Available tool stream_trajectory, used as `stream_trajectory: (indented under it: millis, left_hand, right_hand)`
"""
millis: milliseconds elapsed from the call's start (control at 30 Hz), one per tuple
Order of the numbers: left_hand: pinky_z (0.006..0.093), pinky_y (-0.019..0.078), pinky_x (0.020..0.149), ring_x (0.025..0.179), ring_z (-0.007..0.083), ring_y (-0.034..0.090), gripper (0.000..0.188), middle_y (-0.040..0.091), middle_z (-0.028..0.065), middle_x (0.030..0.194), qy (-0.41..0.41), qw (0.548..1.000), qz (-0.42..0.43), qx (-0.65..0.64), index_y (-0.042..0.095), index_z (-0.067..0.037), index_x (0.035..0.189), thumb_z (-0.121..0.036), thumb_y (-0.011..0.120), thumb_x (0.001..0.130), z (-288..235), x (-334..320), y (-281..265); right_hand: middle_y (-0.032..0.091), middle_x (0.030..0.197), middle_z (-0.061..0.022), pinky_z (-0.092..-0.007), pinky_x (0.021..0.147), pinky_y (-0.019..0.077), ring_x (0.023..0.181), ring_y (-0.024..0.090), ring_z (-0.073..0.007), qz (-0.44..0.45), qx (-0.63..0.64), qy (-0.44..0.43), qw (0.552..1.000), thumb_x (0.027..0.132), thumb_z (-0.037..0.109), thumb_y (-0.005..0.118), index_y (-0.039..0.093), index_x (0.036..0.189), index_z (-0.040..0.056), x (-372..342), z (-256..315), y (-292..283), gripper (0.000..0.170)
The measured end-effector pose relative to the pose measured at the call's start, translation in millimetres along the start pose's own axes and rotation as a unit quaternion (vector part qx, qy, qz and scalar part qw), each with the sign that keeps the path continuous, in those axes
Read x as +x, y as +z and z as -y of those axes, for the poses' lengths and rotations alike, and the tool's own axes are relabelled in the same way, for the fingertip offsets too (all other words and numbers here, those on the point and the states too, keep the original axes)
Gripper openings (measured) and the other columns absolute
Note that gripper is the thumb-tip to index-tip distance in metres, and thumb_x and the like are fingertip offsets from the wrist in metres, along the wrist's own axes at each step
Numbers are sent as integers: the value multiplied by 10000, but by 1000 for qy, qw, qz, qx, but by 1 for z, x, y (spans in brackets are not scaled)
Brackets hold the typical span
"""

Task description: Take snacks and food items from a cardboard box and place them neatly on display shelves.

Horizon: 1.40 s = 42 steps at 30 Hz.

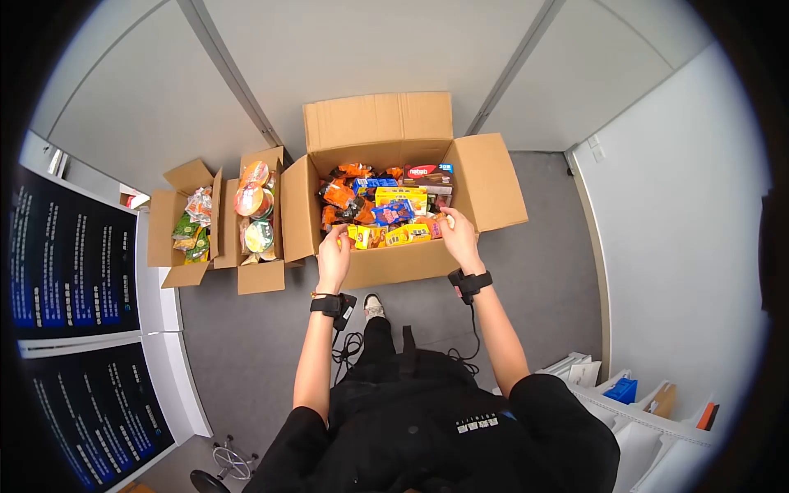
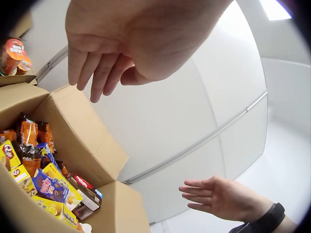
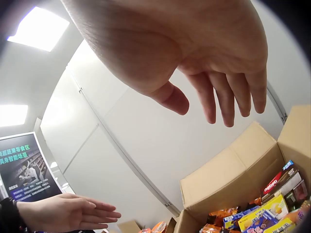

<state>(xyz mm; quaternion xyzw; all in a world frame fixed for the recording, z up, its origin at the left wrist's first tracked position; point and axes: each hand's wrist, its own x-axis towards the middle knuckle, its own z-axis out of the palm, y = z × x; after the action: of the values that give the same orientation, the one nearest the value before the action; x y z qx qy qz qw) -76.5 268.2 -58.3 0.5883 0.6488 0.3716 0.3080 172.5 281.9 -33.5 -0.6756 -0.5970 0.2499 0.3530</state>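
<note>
Above the near side of a large box (image 1: 394, 267), the left hand (image 1: 334, 261) and the right hand (image 1: 460, 240) are held apart, palms turned inward, fingers nearly straight, nothing gripped. The box's long axis is laid left to right, its far flap (image 1: 378, 121) raised toward a pale wall (image 1: 378, 49), packaged snacks (image 1: 393, 213) heaped inside. Its support cannot be clearly made out; grey floor (image 1: 546, 304) is seen around it, and two smaller boxes (image 1: 261, 280) are set to its left.
</note>
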Motion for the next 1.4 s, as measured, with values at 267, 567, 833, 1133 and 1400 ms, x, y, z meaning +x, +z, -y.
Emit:
stream_trajectory:
  millis: [267,567,833,1133,1400]
  left_hand:
    - [316,422,713,813,267,546,241,558,165,896,-32,998,43,-10,500,27,960,-86,376,787,22,76,17]
    - [350,423,705,794,301,543,231,565,173,848,-31,997,42,52,524,23,913,-111,397,773,50,124,53]
    - [346,427,704,782,296,549,244,574,157,825,-136,984,68,95,548,-1,892,-142,395,765,92,165,81]
    - [344,423,713,782,297,551,247,577,168,791,-285,947,73,125,578,-14,853,-165,417,741,182,183,98]
    - [307,414,727,811,258,551,259,584,151,810,-330,937,98,69,567,-2,876,-164,418,739,252,191,130]
  right_hand:
    - [534,898,-173,-316,674,421,741,548,-269,16,-11,19,1000,723,133,462,518,923,-14,78,2,25,255]
    - [527,929,-178,-347,763,385,869,500,-313,31,1,16,999,729,151,471,518,916,-10,143,-9,46,252]
    - [529,910,-181,-352,753,391,845,502,-317,88,31,0,996,728,168,469,519,890,-20,201,-37,97,253]
    - [550,855,-188,-361,727,408,813,519,-312,178,-26,49,982,718,197,474,536,852,-21,234,-90,199,263]
    - [568,817,-173,-354,703,418,776,537,-309,251,-10,103,962,728,208,459,555,841,10,232,-138,300,248]
